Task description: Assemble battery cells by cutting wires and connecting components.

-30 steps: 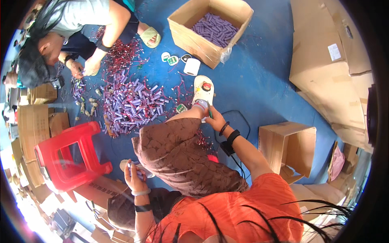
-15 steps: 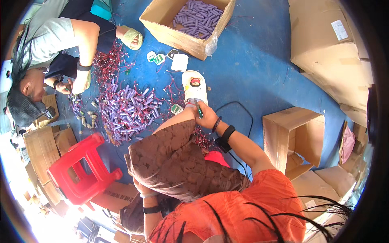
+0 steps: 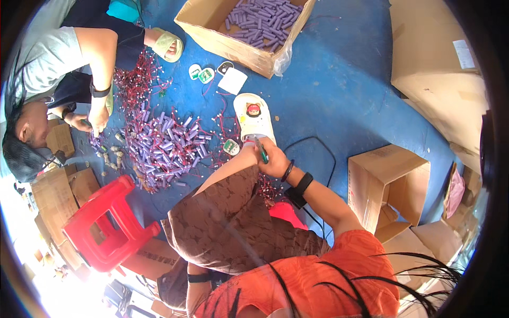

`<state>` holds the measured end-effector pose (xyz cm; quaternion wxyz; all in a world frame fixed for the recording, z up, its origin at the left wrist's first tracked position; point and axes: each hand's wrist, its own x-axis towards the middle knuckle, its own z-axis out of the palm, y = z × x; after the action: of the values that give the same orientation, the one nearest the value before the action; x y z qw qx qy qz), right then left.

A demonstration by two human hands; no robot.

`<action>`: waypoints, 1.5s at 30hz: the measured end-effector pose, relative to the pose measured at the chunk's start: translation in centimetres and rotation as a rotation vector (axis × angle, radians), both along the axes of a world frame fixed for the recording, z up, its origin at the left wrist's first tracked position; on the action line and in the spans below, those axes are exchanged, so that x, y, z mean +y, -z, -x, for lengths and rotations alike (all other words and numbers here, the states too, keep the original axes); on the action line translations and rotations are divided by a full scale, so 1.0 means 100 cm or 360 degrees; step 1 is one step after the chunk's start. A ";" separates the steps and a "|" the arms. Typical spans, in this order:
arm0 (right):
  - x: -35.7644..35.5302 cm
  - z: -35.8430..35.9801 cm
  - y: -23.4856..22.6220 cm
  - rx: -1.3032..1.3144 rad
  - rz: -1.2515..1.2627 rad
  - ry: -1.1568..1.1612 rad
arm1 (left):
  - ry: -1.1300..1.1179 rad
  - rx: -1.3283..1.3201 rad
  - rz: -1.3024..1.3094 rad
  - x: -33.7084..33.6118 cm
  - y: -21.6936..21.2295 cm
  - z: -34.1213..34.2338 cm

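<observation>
My right hand [image 3: 274, 161] is closed round a small green-handled tool [image 3: 262, 150] with a grey metal tip, held over my ankle just behind a cream clog [image 3: 253, 116]. Its exact kind is too small to tell. My left hand is hidden behind my bent knee in brown patterned trousers [image 3: 222, 206]; only the forearm with a black band [image 3: 198, 277] shows. Left of my shin lies a heap of purple cylindrical cells with red wires [image 3: 167, 143]. Beside my ankle rests a small green-and-white piece [image 3: 231, 147].
A co-worker [image 3: 58, 58] bends over cells at the left. An open carton of purple cells [image 3: 228, 45] stands ahead. A red plastic stool [image 3: 108, 222] lies tipped at the left. An open carton [image 3: 387, 185] and a black cable [image 3: 331, 159] are to the right.
My left hand, partly visible below the knee before, has gone out of sight. My right hand keeps the green-handled tool and has shifted slightly. The view has moved a little.
</observation>
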<state>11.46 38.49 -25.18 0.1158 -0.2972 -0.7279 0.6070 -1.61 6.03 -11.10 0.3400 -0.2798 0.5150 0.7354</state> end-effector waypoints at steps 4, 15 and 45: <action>0.010 0.002 -0.009 0.0190 -0.0178 -0.0066 | 0.0050 0.0002 0.0081 -0.003 0.009 -0.002; 0.023 0.003 -0.001 -0.0047 0.0044 -0.0253 | 0.0244 0.0018 0.0262 0.000 0.046 0.008; 0.039 0.002 -0.013 -0.0078 0.0077 -0.0383 | 0.0737 0.0251 0.0375 -0.092 0.142 0.008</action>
<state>11.23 42.39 -23.92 0.0170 -0.2251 -0.7460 0.6265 -2.42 -3.22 -25.35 0.4232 -0.1341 0.6721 0.5926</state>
